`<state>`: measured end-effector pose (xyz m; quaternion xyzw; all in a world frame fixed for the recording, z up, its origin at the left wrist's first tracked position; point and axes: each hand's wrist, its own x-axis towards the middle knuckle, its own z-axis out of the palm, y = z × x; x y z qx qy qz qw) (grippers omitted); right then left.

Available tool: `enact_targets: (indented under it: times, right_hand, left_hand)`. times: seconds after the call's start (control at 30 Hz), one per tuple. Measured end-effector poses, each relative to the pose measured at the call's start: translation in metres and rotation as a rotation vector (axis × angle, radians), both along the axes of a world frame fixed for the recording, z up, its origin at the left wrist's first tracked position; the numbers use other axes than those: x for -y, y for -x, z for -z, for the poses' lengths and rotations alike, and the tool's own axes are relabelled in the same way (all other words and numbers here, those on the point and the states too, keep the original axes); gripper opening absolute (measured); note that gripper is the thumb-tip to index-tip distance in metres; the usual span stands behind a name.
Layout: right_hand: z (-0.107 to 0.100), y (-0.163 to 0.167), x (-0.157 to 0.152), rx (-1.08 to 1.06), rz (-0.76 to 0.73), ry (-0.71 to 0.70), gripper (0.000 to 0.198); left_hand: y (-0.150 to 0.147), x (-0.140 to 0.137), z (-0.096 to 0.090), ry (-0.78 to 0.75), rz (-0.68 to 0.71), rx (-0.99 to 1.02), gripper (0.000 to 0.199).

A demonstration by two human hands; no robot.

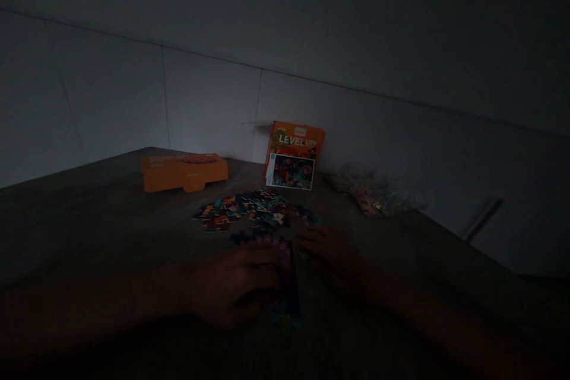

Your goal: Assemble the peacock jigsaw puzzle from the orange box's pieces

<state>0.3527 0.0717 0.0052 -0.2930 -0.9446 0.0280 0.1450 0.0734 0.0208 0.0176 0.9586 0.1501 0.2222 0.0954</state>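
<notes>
The picture is very dark. A partly joined jigsaw puzzle point(291, 285) with purple and dark blue pieces lies on the table in front of me. From the left, my left hand point(236, 285) reaches over its left side, fingers bent and resting on it, thumb apart; I make out nothing held. Just right of the puzzle, my right hand point(332, 252) lies low over the table with fingers stretched out, close to its upper right edge. Beyond both hands spreads a pile of loose puzzle pieces point(244, 208) in mixed colours. The puzzle's lower end fades into shadow.
An orange box point(184, 175) lies at the back left of the grey table point(89, 219). An upright orange box reading "LEVEL UP!" point(296, 136) stands behind the pile, a puzzle picture card point(291, 172) leaning on it. Clear plastic bags point(378, 190) with contents lie back right, near the wall.
</notes>
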Motion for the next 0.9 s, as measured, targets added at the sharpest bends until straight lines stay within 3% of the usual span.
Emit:
enact_targets:
  times: [0.2, 0.53, 0.9]
  right_hand:
    - [0.0049, -0.0027, -0.0081, -0.096, -0.006, 0.011, 0.035]
    - [0.0036, 0.0036, -0.0045, -0.012, 0.121, -0.066, 0.038]
    - [0.0035, -0.0049, -0.0086, -0.122, -0.03, -0.252, 0.035]
  left_hand:
    - [0.0005, 0.0004, 0.0016, -0.004, -0.005, -0.005, 0.027]
    - [0.001, -0.0011, 0.0029, -0.003, 0.004, -0.013, 0.025]
    - [-0.0002, -0.0006, 0.0015, 0.041, -0.064, 0.025, 0.025]
